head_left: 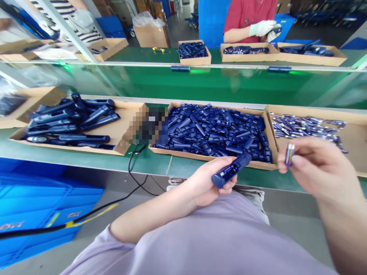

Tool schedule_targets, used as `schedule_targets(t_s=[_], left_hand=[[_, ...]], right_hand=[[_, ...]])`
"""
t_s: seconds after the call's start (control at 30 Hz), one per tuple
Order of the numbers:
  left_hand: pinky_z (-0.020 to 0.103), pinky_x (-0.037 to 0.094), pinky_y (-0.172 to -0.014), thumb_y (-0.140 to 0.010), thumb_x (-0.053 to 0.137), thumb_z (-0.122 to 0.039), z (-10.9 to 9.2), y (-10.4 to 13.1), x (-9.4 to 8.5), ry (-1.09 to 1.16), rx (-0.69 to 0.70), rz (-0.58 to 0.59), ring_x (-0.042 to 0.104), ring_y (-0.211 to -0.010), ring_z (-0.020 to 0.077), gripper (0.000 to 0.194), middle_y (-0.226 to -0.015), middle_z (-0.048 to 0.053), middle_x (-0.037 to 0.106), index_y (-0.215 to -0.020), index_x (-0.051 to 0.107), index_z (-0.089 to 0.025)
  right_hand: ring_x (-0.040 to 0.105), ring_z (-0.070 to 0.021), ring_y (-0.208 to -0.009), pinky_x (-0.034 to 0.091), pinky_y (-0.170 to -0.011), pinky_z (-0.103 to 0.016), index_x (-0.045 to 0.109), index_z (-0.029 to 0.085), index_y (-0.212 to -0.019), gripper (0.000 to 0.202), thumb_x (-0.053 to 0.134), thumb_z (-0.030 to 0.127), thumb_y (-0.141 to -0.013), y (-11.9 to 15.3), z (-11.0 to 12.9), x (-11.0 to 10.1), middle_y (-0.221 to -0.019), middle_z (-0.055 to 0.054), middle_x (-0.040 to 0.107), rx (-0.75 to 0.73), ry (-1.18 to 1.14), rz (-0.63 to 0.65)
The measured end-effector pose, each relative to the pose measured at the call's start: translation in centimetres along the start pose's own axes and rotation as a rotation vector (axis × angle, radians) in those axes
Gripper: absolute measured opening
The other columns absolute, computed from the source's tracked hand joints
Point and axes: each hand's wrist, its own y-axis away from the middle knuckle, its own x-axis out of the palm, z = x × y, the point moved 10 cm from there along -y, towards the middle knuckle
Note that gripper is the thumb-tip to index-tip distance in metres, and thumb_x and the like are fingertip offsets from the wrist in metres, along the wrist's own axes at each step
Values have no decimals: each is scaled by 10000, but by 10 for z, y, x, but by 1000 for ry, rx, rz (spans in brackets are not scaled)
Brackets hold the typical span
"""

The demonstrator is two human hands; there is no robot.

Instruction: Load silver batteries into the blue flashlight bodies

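Note:
My left hand (210,181) is wrapped around a dark blue handheld device (231,171), tilted, its open battery compartment facing up with a battery seen inside. To the right, my right hand (318,168) pinches a small battery (289,154) upright between thumb and fingers, apart from the device. Just beyond that hand, many loose batteries (306,126) lie in a cardboard tray (357,124). Behind the device, a second cardboard tray (183,152) is heaped with small blue plastic parts (215,130).
A left-hand cardboard tray (129,114) holds longer blue device bodies (71,118). A black cable (130,168) hangs off the green bench (140,162). Past the green belt (229,86), a gloved co-worker (249,19) handles a part. Blue bins (43,206) stand at lower left.

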Motion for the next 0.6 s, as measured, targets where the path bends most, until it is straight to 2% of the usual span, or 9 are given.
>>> schedule_targets(t_s=[0.1, 0.2, 0.37, 0.43, 0.53, 0.6], left_hand=[[160, 253, -421, -898, 574, -345, -2, -3, 5, -31, 35, 19, 420, -486, 55, 250, -699, 26, 519, -1040, 635, -149], [157, 294, -441, -893, 602, -339, -8, -2, 3, -58, 93, -31, 458, -540, 52, 281, -778, 24, 532, -1097, 645, -152], [173, 322, -445, -882, 625, -351, -10, 2, -1, -59, 136, -45, 473, -536, 64, 394, -791, 21, 565, -1231, 607, -169], [182, 327, -445, -870, 642, -343, -8, 3, -5, -67, 133, -69, 476, -527, 69, 433, -789, 26, 579, -1264, 592, -171], [191, 347, -460, -862, 658, -337, -8, 6, -12, -65, 135, -129, 500, -553, 83, 438, -784, 32, 587, -1261, 602, -166], [196, 354, -471, -844, 683, -340, -9, 8, -14, -40, 140, -140, 502, -555, 85, 438, -763, 24, 584, -1241, 619, -168]], right_hand=[[684, -161, -773, 601, -680, -281, 587, 260, -1044, 191, 641, 159, -890, 17, 28, 51, -882, -19, 691, 9, -151, 14], [681, -171, -894, 599, -784, -301, 598, 238, -978, 152, 671, 160, -869, 21, 30, 73, -944, -27, 696, 25, -93, -43], [665, -193, -914, 583, -773, -341, 616, 232, -958, 92, 671, 218, -885, 15, 25, 78, -948, -38, 687, 23, 8, -46], [659, -190, -905, 573, -764, -340, 616, 237, -948, 75, 666, 231, -893, 11, 31, 83, -945, -32, 683, -14, 56, 17], [638, -176, -891, 549, -765, -330, 621, 244, -959, 57, 641, 219, -912, 9, 49, 95, -918, -15, 685, -180, 193, 118], [624, -189, -916, 524, -801, -357, 640, 248, -985, 91, 623, 191, -917, 11, 64, 97, -954, -25, 695, -341, 372, 84]])
